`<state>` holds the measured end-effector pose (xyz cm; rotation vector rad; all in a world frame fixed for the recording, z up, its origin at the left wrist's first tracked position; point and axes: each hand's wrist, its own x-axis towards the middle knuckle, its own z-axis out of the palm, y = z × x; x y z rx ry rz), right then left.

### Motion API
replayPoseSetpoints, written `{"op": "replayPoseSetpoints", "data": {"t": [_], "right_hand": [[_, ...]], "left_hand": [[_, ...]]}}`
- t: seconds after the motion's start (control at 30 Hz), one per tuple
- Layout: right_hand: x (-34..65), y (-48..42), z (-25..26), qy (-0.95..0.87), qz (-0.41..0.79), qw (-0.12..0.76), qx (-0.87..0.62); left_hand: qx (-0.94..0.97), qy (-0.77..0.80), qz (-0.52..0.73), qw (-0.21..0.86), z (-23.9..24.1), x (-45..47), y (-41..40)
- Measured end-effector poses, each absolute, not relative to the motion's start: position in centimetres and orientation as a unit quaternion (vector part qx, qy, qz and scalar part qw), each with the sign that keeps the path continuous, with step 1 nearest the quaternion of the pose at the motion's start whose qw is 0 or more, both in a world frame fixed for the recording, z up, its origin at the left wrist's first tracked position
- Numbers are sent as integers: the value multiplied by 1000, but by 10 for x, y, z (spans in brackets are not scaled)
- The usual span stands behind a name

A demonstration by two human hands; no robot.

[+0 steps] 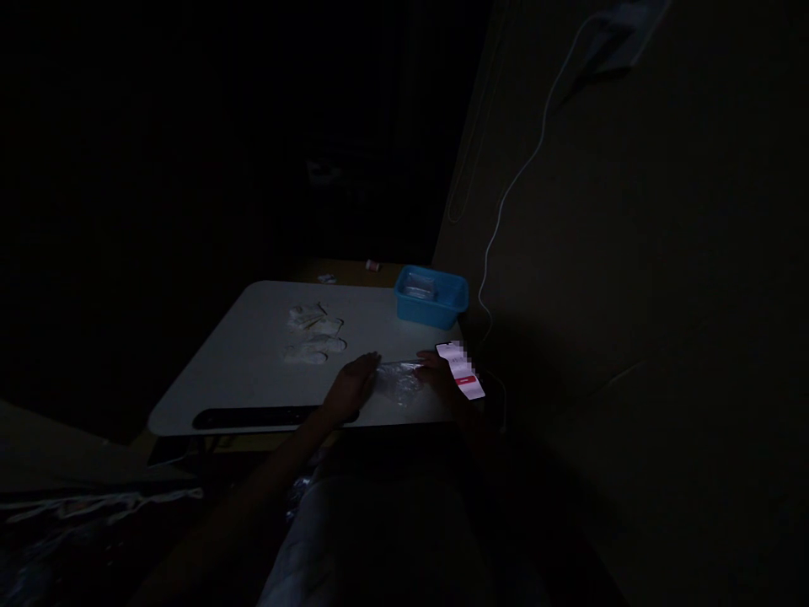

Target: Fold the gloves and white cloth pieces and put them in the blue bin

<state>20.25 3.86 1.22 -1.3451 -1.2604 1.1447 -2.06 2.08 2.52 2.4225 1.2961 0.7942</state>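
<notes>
In the head view, the left hand [355, 381] lies low on the white surface [253, 371], with its forearm reaching in from the lower left. Its fingers are stretched out flat and apart, and their tips touch the left edge of a clear plastic bag [399, 384]. The right hand [436, 371] rests at the bag's right edge. It is too dark to tell whether its fingers grip the bag.

The bag lies crumpled between the two hands, near the surface's front edge. A lit phone [462, 372] lies just beside the right hand. A blue tub [432, 305] stands at the far right corner, and small white pieces [314, 335] lie mid-surface. A black strip [265, 416] runs along the front edge. The room is very dark, and a white cable [526, 165] hangs down the wall [663, 295] on the right.
</notes>
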Motion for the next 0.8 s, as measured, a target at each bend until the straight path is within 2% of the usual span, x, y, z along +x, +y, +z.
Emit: {"op": "replayPoseSetpoints", "data": {"t": [0.13,0.27,0.33,0.47,0.8], "right_hand": [[201,38,18,-552,375,457,-588],[189,23,25,-622,257,443,-593],[176,11,29,-714,174,390,-554],[146,-8,34,-819,101,280,-490],[135,-11,25,-844,-24,131,-520]], "left_hand": [[858,483,172,29,17,-11,11],[858,500,119,-8,17,-7,6],[856,505,112,-15,20,-6,4],[854,510,101,-15,24,-4,3],[851,524,19,-34,26,-5,1]]}}
